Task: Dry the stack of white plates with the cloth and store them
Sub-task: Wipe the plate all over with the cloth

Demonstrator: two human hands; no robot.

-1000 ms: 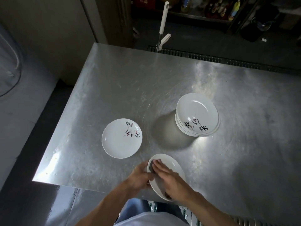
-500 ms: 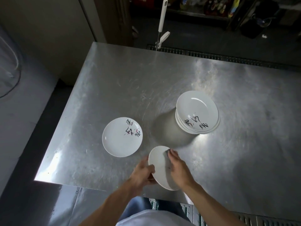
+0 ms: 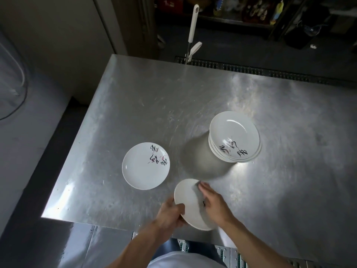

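Observation:
I hold a white plate (image 3: 188,200) tilted above the near edge of the steel table (image 3: 135,105), its plain side towards me. My left hand (image 3: 170,213) grips its left rim. With straight fingers, my right hand (image 3: 216,204) presses on the plate's right side. Only a dark scrap of the cloth (image 3: 203,203) peeks out under it. A single plate (image 3: 143,169) with black writing lies flat to the left. A stack of white plates (image 3: 234,136) stands to the right, further back.
A white-handled mop or squeegee (image 3: 193,24) leans beyond the table's far edge, by a floor drain grate (image 3: 251,69). Dark shelves with bottles (image 3: 251,10) stand at the back. To the left of the table lies a grey counter (image 3: 19,132).
The plate has been turned over, from its hollow side with the grey cloth on it to its plain side. My right hand slid to the plate's right edge, covering the cloth.

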